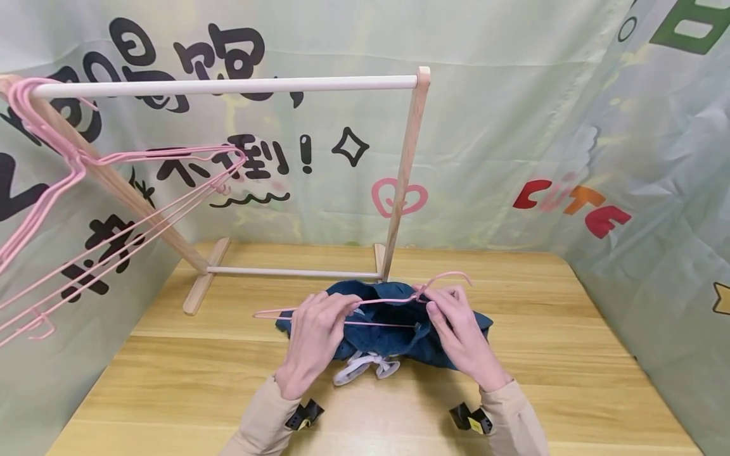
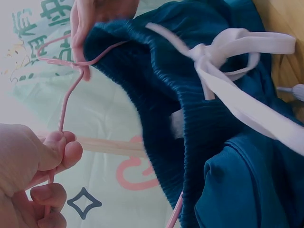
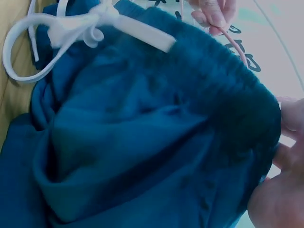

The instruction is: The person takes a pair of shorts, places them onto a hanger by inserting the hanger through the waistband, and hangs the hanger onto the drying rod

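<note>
Blue pants with a gathered elastic waist and a white drawstring bow lie bunched on the table, waist opening upward. My left hand pinches the upper wire of a pink hanger between thumb and fingers. One end of that hanger reaches inside the waist opening; its other end sticks out past my left hand. With my right hand I hold the waistband close to the hanger's hook. In the right wrist view the cloth hides part of the right fingers.
A wooden rack with a white rail stands behind at the left. Several pink hangers hang from its left end. A printed curtain encloses the wooden table.
</note>
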Demonstrator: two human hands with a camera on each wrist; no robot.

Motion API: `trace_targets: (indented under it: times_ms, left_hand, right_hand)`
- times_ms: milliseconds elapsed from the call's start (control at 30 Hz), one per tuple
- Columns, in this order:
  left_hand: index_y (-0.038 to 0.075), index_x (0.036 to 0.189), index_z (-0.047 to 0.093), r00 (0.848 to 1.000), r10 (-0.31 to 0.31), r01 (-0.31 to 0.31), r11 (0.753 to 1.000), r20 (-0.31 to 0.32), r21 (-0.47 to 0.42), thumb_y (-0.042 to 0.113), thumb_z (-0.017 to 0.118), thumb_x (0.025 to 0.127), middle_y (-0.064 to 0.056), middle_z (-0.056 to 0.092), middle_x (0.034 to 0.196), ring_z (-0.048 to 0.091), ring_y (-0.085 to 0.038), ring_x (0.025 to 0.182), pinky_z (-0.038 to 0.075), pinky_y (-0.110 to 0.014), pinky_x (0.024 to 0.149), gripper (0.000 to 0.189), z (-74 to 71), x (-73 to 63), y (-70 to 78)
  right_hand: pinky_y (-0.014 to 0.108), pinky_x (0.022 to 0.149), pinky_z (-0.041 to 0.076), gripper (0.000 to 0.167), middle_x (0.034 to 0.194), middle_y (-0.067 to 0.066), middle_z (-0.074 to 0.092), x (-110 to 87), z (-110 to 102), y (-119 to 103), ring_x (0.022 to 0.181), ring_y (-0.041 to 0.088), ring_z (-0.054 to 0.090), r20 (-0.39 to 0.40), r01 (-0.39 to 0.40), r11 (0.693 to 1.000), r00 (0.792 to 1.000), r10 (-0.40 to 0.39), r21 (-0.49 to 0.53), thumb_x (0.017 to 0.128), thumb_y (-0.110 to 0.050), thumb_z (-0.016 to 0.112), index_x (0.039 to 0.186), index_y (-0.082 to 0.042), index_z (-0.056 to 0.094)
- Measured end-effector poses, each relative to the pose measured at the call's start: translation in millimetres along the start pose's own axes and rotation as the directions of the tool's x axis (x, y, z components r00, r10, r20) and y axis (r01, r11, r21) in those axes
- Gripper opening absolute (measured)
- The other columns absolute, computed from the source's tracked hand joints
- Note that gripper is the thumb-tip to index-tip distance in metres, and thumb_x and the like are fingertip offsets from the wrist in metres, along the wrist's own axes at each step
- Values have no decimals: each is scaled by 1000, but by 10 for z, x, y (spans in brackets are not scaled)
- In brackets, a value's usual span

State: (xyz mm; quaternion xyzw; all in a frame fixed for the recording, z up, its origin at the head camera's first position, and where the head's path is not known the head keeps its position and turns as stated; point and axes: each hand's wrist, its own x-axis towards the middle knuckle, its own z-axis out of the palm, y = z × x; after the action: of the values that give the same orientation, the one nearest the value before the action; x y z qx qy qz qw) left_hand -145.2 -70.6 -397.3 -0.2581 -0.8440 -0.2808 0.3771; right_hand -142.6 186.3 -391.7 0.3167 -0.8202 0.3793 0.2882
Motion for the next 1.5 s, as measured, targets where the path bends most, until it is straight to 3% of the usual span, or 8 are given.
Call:
trace_targets:
  times_ms: [300,767,1000,1100,1200,1267,1367,1500]
  left_hand:
    - [17,98,76,1000,22,-21,1000,17,-11,11,70,92,7,74,82,51,-8,62,36,-20,58,10,-3,-1,21]
    - [13,104,77,994,99,-103,985,-36,-136,10,74,90,1,76,94,66,-14,86,47,-26,75,15,-6,39,15]
    - [4,104,75,902,346,-421,840,-259,-342,13,69,95,-8,74,96,69,-20,91,55,-28,89,13,10,97,19]
    - [7,108,73,926,355,-374,829,-125,-417,14,67,97,-4,74,99,69,-14,92,55,-22,85,14,28,63,16]
    - [12,117,71,946,277,-182,884,169,-431,23,64,100,1,73,110,68,-9,101,55,-22,88,21,57,-2,3]
    - [16,125,68,901,188,-37,931,391,-362,34,59,102,3,71,121,66,-9,111,54,-27,94,30,81,-41,-4]
    - [21,136,61,769,82,88,969,634,-232,48,50,103,3,67,133,63,-14,122,51,-35,103,44,125,-79,-14]
    - [21,139,58,652,54,98,983,757,-155,51,47,103,2,67,133,63,-18,123,49,-38,107,48,181,-120,-40]
  right_hand:
    - [31,89,33,17,113,8,76,6,33,-6,98,18,50,64,19,996,998,-13,-84,94,8,58,95,-7,67]
    - [14,78,48,19,93,6,73,-51,33,55,86,13,66,5,-37,999,999,37,31,92,12,61,95,-4,72]
    - [12,76,46,21,85,14,71,-18,-9,98,83,4,63,-221,29,998,975,-16,56,87,17,61,88,-1,71]
    - [10,81,46,17,84,20,70,-7,-31,113,88,-1,63,-329,51,996,944,-24,74,90,16,59,87,5,70]
    - [9,81,45,16,83,22,68,-2,-43,113,90,-4,62,-389,42,995,921,-3,92,94,12,57,86,7,70]
    - [9,78,44,16,83,23,67,-3,-48,113,88,-5,60,-411,31,995,912,9,91,95,11,56,86,7,69]
    - [9,76,42,17,83,24,66,-1,-51,114,83,-3,58,-440,30,996,898,9,82,95,12,55,86,8,69]
    - [11,73,40,18,84,24,66,-1,-56,117,77,0,55,-466,34,996,885,6,77,96,12,55,85,10,69]
